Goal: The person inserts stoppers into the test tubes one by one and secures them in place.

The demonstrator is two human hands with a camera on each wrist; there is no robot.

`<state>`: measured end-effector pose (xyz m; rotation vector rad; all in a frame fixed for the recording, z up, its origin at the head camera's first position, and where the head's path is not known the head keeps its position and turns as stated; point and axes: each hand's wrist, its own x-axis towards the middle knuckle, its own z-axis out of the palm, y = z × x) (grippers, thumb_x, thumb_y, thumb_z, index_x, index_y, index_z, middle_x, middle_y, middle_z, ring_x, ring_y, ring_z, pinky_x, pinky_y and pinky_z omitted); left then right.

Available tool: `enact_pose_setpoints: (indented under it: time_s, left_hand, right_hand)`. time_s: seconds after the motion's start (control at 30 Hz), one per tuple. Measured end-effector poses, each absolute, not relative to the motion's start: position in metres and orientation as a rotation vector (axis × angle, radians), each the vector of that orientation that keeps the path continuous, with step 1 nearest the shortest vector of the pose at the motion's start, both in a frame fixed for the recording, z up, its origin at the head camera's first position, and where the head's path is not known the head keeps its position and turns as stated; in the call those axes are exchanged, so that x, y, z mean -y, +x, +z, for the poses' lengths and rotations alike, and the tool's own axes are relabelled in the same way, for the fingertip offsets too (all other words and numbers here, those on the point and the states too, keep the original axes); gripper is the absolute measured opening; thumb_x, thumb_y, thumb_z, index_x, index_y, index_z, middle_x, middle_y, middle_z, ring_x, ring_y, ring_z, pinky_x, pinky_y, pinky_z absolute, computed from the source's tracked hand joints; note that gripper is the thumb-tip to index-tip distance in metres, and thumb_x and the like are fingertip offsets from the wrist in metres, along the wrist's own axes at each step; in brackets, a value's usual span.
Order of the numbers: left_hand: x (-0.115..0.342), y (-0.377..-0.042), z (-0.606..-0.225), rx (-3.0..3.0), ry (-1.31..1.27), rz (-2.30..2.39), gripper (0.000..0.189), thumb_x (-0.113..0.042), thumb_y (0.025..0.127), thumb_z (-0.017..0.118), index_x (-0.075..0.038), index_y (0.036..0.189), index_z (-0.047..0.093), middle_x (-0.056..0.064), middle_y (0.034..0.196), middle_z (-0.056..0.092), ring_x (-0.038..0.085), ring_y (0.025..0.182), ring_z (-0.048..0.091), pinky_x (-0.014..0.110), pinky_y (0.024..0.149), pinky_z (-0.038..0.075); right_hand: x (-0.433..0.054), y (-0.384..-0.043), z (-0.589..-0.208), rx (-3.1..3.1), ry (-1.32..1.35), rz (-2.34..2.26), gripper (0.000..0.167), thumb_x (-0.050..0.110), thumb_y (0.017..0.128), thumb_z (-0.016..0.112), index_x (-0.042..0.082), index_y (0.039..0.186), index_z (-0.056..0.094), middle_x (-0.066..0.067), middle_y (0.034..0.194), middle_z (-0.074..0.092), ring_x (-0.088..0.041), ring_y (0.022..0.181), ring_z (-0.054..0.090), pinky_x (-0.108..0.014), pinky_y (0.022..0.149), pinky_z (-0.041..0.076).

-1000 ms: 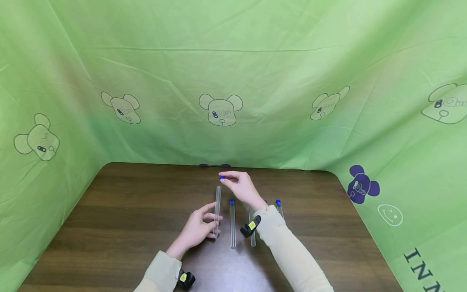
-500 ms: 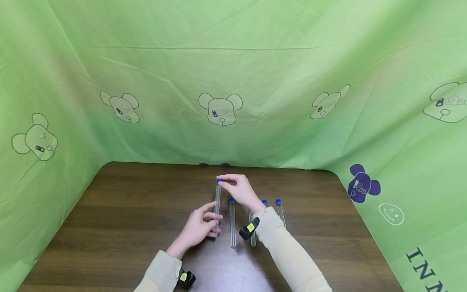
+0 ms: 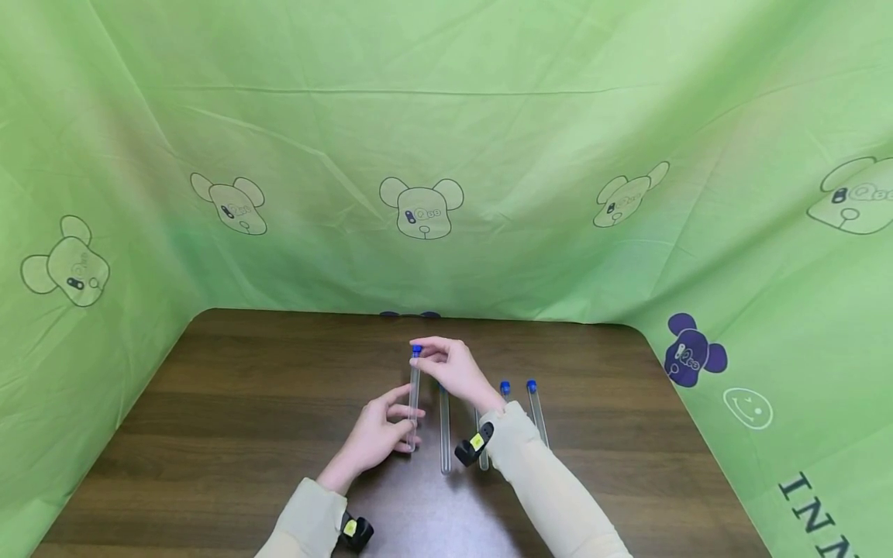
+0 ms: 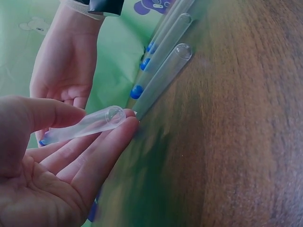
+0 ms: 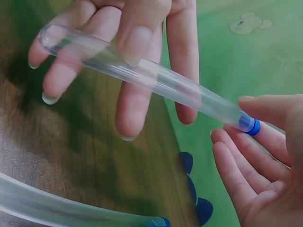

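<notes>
My left hand point(image 3: 377, 434) holds a clear test tube point(image 5: 170, 87) between thumb and fingers, its rounded bottom toward the fingertips. In the head view the tube stands nearly upright. A blue cap point(image 5: 256, 126) sits in its mouth. The right hand point(image 3: 456, 370) pinches that capped top end, thumb on one side and fingers on the other. Just right of the held tube lies another capped test tube point(image 3: 445, 434), its top partly covered by the right hand. From the left wrist, the rounded end of the held tube point(image 4: 113, 116) faces the camera.
Two more test tubes lie farther right on the brown wooden table point(image 3: 230, 434); one blue cap point(image 3: 505, 387) shows beside the right wrist, and the outer tube point(image 3: 537, 415) is partly behind the sleeve. A green printed cloth point(image 3: 418, 139) encloses the back and sides.
The right hand has come down and slightly left, bringing the blue cap from above the tube into its mouth. The left hand with the tube has hardly moved.
</notes>
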<state>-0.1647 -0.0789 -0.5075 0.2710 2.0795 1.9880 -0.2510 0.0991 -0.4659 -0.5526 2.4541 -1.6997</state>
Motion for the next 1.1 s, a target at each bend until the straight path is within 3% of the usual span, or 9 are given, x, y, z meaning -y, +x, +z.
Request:
enact_pose_setpoints:
  time_s: [0.13, 0.4, 0.63, 0.83, 1.1]
  left_hand:
    - [0.079, -0.165, -0.507, -2.075, 0.263, 2.003, 0.061, 0.007, 0.094, 0.055, 0.006, 0.151, 0.036, 0.027, 0.117, 0.068, 0.034, 0.077, 0.074, 0.035, 0.061, 0.061]
    - [0.077, -0.165, -0.508, -2.101, 0.233, 2.001, 0.049, 0.005, 0.097, 0.057, 0.005, 0.144, 0.043, 0.027, 0.119, 0.068, 0.034, 0.079, 0.074, 0.037, 0.064, 0.062]
    - [0.078, -0.164, -0.507, -2.102, 0.214, 2.006, 0.052, 0.003, 0.096, 0.061, 0.003, 0.146, 0.045, 0.026, 0.115, 0.069, 0.035, 0.079, 0.074, 0.037, 0.065, 0.062]
    - [0.078, -0.161, -0.503, -2.106, 0.223, 2.013, 0.057, 0.005, 0.095, 0.065, 0.003, 0.148, 0.043, 0.029, 0.112, 0.069, 0.039, 0.077, 0.073, 0.042, 0.064, 0.062]
    - [0.078, -0.161, -0.505, -2.113, 0.221, 2.016, 0.056, 0.007, 0.096, 0.063, 0.004, 0.148, 0.042, 0.031, 0.111, 0.069, 0.041, 0.077, 0.073, 0.044, 0.065, 0.062]
  right_hand:
    - [-0.098, -0.250, -0.466, -2.416, -0.557, -1.724, 0.042, 0.009, 0.090, 0.078, 0.010, 0.131, 0.068, -0.005, 0.105, 0.072, -0.018, 0.088, 0.071, -0.034, 0.080, 0.057]
    - [-0.096, -0.250, -0.468, -2.278, -0.583, -1.813, 0.047, -0.003, 0.091, 0.073, 0.002, 0.136, 0.061, -0.022, 0.113, 0.068, -0.029, 0.084, 0.072, -0.047, 0.078, 0.061]
    - [-0.096, -0.252, -0.470, -2.220, -0.569, -1.861, 0.050, -0.007, 0.092, 0.069, -0.003, 0.140, 0.056, -0.032, 0.119, 0.063, -0.038, 0.093, 0.071, -0.047, 0.079, 0.060]
    - [-0.096, -0.248, -0.462, -2.194, -0.569, -1.880, 0.049, -0.011, 0.092, 0.067, -0.007, 0.139, 0.054, -0.036, 0.118, 0.061, -0.041, 0.092, 0.071, -0.053, 0.081, 0.059]
    - [-0.095, -0.247, -0.470, -2.176, -0.530, -1.917, 0.051, -0.009, 0.091, 0.070, 0.002, 0.139, 0.058, -0.033, 0.122, 0.061, -0.032, 0.086, 0.073, -0.041, 0.077, 0.061]
